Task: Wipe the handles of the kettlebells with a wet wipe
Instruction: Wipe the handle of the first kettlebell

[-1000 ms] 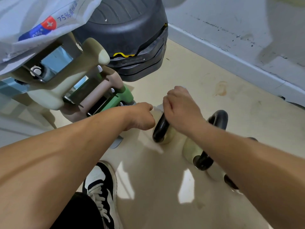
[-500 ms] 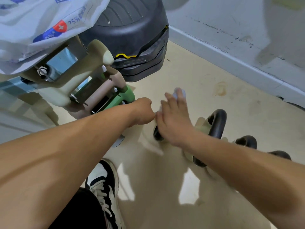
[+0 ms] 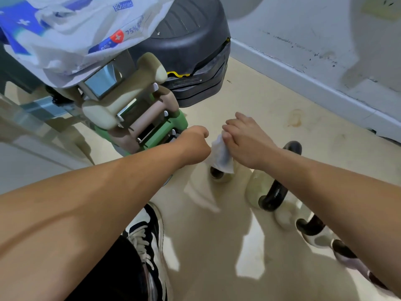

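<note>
Comparing this moment with half a second ago, I see the right hand (image 3: 245,142) has turned over: its fingers were then splayed flat above the first kettlebell with only a corner of white at the fingertips, and now they are pinched on the wet wipe (image 3: 221,154), which hangs down as a crumpled sheet draped over the first kettlebell's handle (image 3: 216,172). Only the dark lower end of that handle shows below the wipe; the rest is covered. A second ago the same hand was wrapped around that handle, so I read this as a re-grip of the cloth between strokes, not the end of the wiping.

The left hand (image 3: 196,142) is a closed fist just beside the wipe, as it was in both earlier views. It may be pinching the wipe's edge or steadying the bell, but its fingers are turned away and I cannot tell what this grip holds, if anything.

The second kettlebell's handle (image 3: 275,192) and the third kettlebell's handle (image 3: 308,227) stand in a row on the floor (image 3: 217,246) under the right forearm, neither touched. I judge the task is early, with one handle in progress and the others waiting.
</note>
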Demonstrator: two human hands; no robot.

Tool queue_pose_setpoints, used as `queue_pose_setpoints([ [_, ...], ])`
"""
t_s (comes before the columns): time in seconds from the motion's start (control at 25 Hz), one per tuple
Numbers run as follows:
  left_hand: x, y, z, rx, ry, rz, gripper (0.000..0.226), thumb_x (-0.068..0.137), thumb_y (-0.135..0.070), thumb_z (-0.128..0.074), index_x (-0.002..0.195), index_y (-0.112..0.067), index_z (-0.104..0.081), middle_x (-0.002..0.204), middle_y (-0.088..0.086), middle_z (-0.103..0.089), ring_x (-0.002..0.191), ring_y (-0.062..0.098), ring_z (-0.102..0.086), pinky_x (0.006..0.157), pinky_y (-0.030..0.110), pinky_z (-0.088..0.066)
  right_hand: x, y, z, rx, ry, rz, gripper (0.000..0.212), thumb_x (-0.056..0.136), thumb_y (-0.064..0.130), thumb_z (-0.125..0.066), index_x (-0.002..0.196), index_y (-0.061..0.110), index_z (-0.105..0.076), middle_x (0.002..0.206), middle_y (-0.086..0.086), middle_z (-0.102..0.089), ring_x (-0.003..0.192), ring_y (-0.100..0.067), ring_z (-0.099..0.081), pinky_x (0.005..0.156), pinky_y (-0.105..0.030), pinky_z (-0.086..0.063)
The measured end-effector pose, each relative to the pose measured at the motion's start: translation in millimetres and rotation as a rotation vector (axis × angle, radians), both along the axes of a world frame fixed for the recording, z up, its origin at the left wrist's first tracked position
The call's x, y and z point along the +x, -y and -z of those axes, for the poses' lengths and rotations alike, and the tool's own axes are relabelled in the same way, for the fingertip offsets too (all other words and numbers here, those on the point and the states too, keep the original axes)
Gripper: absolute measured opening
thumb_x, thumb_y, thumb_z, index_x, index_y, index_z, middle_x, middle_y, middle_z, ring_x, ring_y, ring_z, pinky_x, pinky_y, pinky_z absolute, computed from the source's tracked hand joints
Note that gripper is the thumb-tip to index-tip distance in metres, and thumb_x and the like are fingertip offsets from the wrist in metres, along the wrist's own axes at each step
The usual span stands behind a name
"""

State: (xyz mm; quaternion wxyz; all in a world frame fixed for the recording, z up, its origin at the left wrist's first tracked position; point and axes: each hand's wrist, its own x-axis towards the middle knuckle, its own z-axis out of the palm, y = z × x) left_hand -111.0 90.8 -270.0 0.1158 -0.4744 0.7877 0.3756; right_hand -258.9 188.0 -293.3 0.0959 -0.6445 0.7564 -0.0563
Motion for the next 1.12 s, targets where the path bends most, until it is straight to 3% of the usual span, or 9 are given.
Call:
queue_pose_setpoints([
  [0.12, -8.0, -6.4, -11.8, -0.154, -0.104, -0.067, 0.045, 0.089, -0.003, -0.055, 0.132, -0.014, -0.058, 0.124, 0.006, -0.061, 0.105, 0.023, -0.057, 0.089, 0.028, -0.048, 19.3, -12.4, 6.6, -0.011, 0.084, 0.035, 0.054, 0.099, 0.032, -0.023, 0.121, 0.002, -0.062, 0.141, -0.014, -0.056, 0.142, -0.043, -0.031, 0.118, -0.053, -0.025],
  [0.28, -13.1, -40.3, -11.2, -0.177, -0.264, -0.185, 0.020, 0.093, -0.012, -0.050, 0.106, -0.009, -0.065, 0.106, 0.010, -0.068, 0.098, 0.030, -0.062, 0.082, 0.037, -0.052, 19.3, -29.6, -6.1, -0.219, 0.560, 0.172, 0.038, 0.098, 0.015, -0.038, 0.133, 0.014, -0.054, 0.133, -0.006, -0.057, 0.125, -0.031, -0.050, 0.108, -0.049, -0.042],
  [0.36, -19.3, -67.7, -2.5, -0.162, -0.223, -0.134, 0.030, 0.103, -0.031, -0.039, 0.108, -0.010, -0.060, 0.106, 0.011, -0.067, 0.098, 0.033, -0.061, 0.077, 0.039, -0.046, 5.0, -28.3, -13.8, -0.221, 0.584, 0.357, 0.047, 0.102, 0.011, -0.039, 0.148, 0.017, -0.047, 0.158, 0.000, -0.042, 0.145, -0.019, -0.037, 0.119, -0.033, -0.029],
  [0.48, -29.1, -85.7, 11.5, -0.093, -0.157, -0.137, 0.043, 0.106, -0.045, -0.025, 0.120, -0.012, -0.049, 0.115, 0.011, -0.061, 0.101, 0.034, -0.060, 0.078, 0.040, -0.044, -8.6, -19.6, -20.4, -0.125, 0.653, 0.522, 0.047, 0.103, 0.017, -0.038, 0.150, 0.021, -0.045, 0.157, 0.003, -0.044, 0.144, -0.015, -0.038, 0.114, -0.025, -0.029],
  [0.68, -51.5, -48.1, 13.4, 0.228, -0.189, -0.304, 0.063, 0.103, -0.060, -0.020, 0.114, -0.011, -0.059, 0.101, 0.005, -0.065, 0.089, 0.022, -0.061, 0.076, 0.032, -0.051, -39.4, 3.1, -22.9, -0.087, 0.897, 0.628, 0.045, 0.093, 0.010, -0.047, 0.133, 0.019, -0.064, 0.136, 0.002, -0.060, 0.131, -0.017, -0.051, 0.109, -0.031, -0.040],
  [0.84, -59.7, -23.3, 13.7, 0.619, -0.267, -0.510, 0.066, 0.099, -0.066, -0.037, 0.120, -0.011, -0.065, 0.111, 0.009, -0.074, 0.102, 0.026, -0.071, 0.096, 0.040, -0.055, -44.9, 3.9, -18.4, -0.070, 0.924, 0.657, 0.049, 0.080, 0.014, -0.053, 0.123, 0.028, -0.071, 0.126, 0.008, -0.065, 0.122, -0.016, -0.056, 0.106, -0.033, -0.044],
  [0.92, -67.3, -28.0, 14.8, 0.491, -0.251, -0.485, 0.066, 0.101, -0.065, -0.031, 0.111, -0.009, -0.065, 0.099, 0.008, -0.073, 0.093, 0.024, -0.069, 0.086, 0.035, -0.056, -46.2, 6.4, -21.1, -0.051, 0.943, 0.669, 0.051, 0.072, 0.020, -0.056, 0.120, 0.027, -0.071, 0.125, 0.007, -0.066, 0.117, -0.017, -0.057, 0.104, -0.033, -0.046],
  [1.0, -64.5, -47.1, 19.0, 0.122, -0.217, -0.306, 0.059, 0.105, -0.058, -0.022, 0.103, -0.012, -0.058, 0.086, 0.001, -0.062, 0.085, 0.023, -0.062, 0.070, 0.034, -0.045, -53.4, 11.3, -23.5, -0.069, 0.942, 0.688, 0.041, 0.078, 0.012, -0.054, 0.112, 0.021, -0.073, 0.118, 0.001, -0.069, 0.109, -0.020, -0.061, 0.098, -0.034, -0.050],
  [1.12, -38.5, -90.4, 31.7, -0.243, -0.258, -0.164, 0.040, 0.107, -0.048, -0.027, 0.111, -0.016, -0.050, 0.096, -0.002, -0.058, 0.091, 0.028, -0.060, 0.070, 0.035, -0.036, -63.8, 16.7, -24.5, -0.102, 0.923, 0.786, 0.025, 0.082, -0.001, -0.051, 0.091, 0.007, -0.072, 0.092, -0.003, -0.067, 0.086, -0.022, -0.059, 0.080, -0.032, -0.051],
])
